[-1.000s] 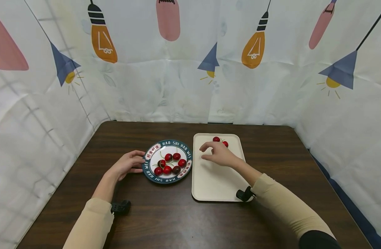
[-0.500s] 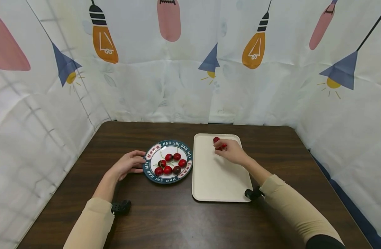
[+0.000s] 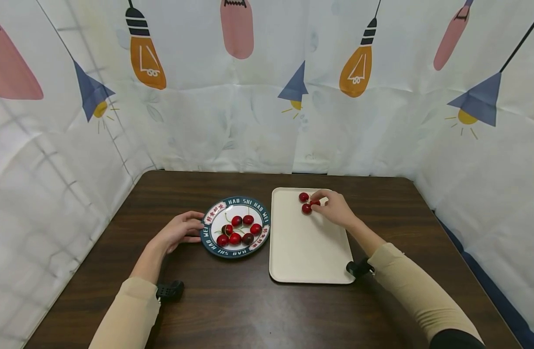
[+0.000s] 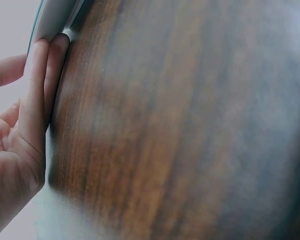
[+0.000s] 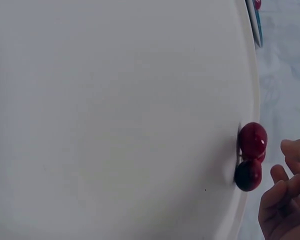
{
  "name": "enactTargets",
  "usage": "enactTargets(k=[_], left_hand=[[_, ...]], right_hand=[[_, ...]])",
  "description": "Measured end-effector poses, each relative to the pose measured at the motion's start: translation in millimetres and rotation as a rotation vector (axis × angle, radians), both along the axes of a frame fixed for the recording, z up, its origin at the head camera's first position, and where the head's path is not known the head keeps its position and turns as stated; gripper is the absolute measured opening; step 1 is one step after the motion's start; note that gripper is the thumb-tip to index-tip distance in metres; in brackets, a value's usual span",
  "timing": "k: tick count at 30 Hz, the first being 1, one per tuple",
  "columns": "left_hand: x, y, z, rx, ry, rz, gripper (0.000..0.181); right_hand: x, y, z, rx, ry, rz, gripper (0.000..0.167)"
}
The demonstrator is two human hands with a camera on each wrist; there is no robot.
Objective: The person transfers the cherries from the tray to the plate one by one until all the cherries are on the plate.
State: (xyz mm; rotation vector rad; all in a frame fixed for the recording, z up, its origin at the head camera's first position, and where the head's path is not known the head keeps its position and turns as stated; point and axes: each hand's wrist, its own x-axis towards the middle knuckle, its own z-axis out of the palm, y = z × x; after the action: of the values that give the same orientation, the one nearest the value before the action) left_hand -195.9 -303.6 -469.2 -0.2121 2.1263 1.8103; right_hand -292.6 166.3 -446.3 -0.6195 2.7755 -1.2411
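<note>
Three shiny, round, red cherries (image 3: pixel 306 208) sit near twelve o'clock on the flat cream tray (image 3: pixel 312 252). The right hand (image 3: pixel 334 208) is at their three o'clock, its finger and thumb a little apart, seemingly holding nothing. The left hand (image 3: pixel 179 231) touches the round white plate with a blue-green rim (image 3: pixel 214 248) at nine o'clock, fingers nearly straight. A cherry should be light, smooth, slippery and easy to squash, so pinch it gently round its sides.
</note>
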Motion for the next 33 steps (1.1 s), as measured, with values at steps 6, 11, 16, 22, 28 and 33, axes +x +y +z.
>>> enactTargets(k=[6,11,16,22,28,33], left_hand=[[-0.1,-0.6,-0.7,0.0,-0.001,0.007,0.053],[0.0,-1.7,-0.7,-0.006,0.001,0.004,0.053],[-0.1,-2.3,-0.4,-0.007,0.007,0.0,0.053],[0.1,-2.6,0.0,-0.004,0.009,-0.002,0.053],[-0.3,-3.0,-0.7,0.001,0.013,-0.005,0.053],[0.5,-1.8,-0.8,-0.003,0.006,0.003,0.053]], right_hand=[[-4.0,4,-0.4,0.026,-0.041,-0.044,0.022],[-6.6,7,-1.3,0.064,-0.05,-0.04,0.023],[-10.4,8,-3.7,0.081,-0.044,-0.011,0.026],[-12.3,7,-4.0,0.088,-0.03,0.008,0.027],[-15.3,6,-6.2,0.101,-0.04,0.009,0.027],[-17.6,5,-8.7,0.135,-0.036,0.006,0.028]])
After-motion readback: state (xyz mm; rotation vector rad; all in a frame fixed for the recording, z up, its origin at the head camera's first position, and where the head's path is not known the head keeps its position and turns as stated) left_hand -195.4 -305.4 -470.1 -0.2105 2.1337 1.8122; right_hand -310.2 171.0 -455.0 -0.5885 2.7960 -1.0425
